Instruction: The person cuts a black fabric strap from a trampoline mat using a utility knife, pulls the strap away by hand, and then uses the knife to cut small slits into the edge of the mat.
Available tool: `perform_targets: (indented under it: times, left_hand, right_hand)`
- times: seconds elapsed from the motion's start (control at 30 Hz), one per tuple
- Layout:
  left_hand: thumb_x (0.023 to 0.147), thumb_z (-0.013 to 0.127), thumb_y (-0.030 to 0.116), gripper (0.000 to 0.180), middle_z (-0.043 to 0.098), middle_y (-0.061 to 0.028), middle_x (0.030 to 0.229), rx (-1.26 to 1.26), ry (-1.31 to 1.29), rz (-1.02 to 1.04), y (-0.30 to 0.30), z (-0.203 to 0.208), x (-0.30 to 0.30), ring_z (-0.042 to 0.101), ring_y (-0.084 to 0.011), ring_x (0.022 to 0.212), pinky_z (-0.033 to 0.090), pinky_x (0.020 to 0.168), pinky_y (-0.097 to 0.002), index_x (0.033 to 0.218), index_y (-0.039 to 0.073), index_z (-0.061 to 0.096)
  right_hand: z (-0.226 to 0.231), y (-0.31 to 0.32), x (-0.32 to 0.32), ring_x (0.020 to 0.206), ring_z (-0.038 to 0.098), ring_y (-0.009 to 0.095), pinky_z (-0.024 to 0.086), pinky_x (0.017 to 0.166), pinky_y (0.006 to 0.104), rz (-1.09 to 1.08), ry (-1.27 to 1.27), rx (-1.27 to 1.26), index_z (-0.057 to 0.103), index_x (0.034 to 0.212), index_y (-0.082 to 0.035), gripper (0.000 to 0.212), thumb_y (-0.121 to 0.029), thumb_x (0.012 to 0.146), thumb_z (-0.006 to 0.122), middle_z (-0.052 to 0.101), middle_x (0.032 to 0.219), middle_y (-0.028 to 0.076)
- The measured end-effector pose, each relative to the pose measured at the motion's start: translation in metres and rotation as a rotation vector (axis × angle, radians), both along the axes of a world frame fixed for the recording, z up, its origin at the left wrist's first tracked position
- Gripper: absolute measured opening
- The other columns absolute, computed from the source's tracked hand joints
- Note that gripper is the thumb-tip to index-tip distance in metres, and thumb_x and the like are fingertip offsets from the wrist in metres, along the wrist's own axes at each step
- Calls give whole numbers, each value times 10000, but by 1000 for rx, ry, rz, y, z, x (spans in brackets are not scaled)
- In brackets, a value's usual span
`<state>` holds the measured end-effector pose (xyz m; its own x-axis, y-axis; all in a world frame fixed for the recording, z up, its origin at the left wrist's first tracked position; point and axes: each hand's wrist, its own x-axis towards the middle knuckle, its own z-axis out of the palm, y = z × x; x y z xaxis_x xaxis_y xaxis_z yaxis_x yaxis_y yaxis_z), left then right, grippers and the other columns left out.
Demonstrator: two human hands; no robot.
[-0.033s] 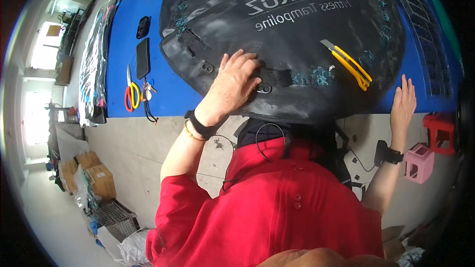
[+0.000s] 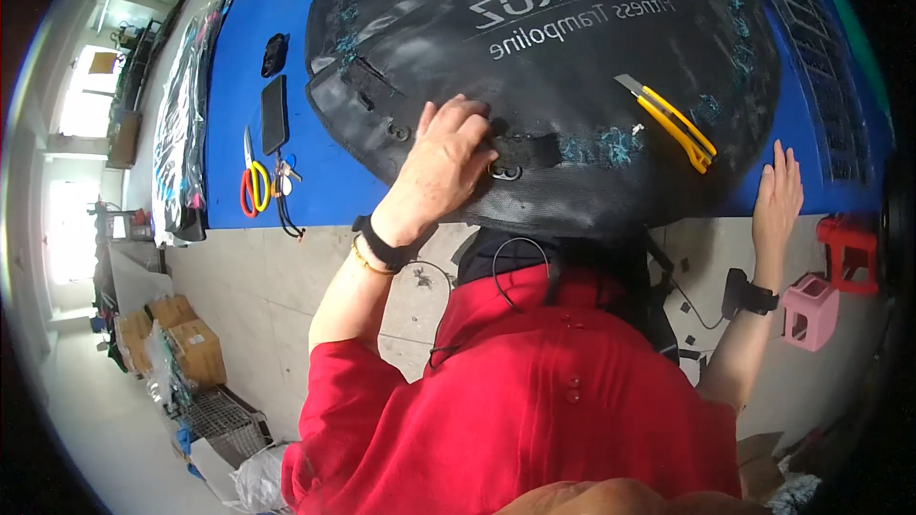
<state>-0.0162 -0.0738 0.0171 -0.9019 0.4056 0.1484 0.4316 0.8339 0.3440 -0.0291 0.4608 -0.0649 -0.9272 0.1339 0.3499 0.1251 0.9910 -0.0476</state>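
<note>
A round black trampoline mat lies on the blue tabletop, with teal thread stitching near its rim and pale mirrored lettering. My left hand rests on its near left part, fingers slightly bent and apart, holding nothing visible. Metal rings sit beside that hand, one a triangular ring; a dark strap patch is just to its right. A yellow utility knife, blade out, lies on the mat's right side. My right hand is open and flat at the table's front edge, right of the mat.
On the blue table to the left are scissors, a phone, a small black object and keys. Plastic-wrapped material lies at the left end. Pink and red stools stand right; cardboard boxes left.
The fingers of my left hand have bent a little more on the mat. Mat and knife have shifted very slightly left in the picture. My right hand stays in place.
</note>
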Motion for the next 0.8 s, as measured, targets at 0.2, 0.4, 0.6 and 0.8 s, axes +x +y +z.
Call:
perform_targets:
  times: [0.2, 0.4, 0.6, 0.8]
  left_hand:
    - [846, 801, 126, 275, 705, -174, 902, -28, -86, 287, -20, 38, 34, 692, -414, 896, 561, 875, -475, 1019, 24, 613]
    - [864, 785, 121, 211, 714, -185, 934, 40, -250, 386, -55, 73, 67, 681, -436, 883, 528, 755, -480, 994, 20, 653]
    - [871, 787, 129, 185, 633, -170, 856, -111, -193, 466, -87, 97, 92, 619, -381, 814, 483, 735, -442, 929, 0, 667]
    - [905, 828, 183, 300, 548, -6, 772, 625, -249, 309, -57, 156, 110, 464, -105, 721, 376, 661, -271, 837, -7, 606]
  right_hand:
    - [-4, 0, -3, 1514, 375, 379, 269, 1225, 513, 3, 23, 28, 450, 1600, -173, 514, -345, 1127, 346, 422, 1636, 196]
    - [1, 6, 3, 1511, 376, 392, 268, 1227, 523, 4, 31, 27, 462, 1587, -160, 498, -333, 1129, 372, 432, 1627, 197]
    - [28, -18, 6, 1475, 436, 393, 321, 1218, 479, 81, 23, -147, 531, 1517, -92, 492, -306, 1076, 560, 503, 1567, 212]
    - [85, -118, 5, 1312, 601, 389, 475, 1116, 442, 533, 68, -440, 583, 1431, -31, 546, -161, 933, 766, 635, 1391, 224]
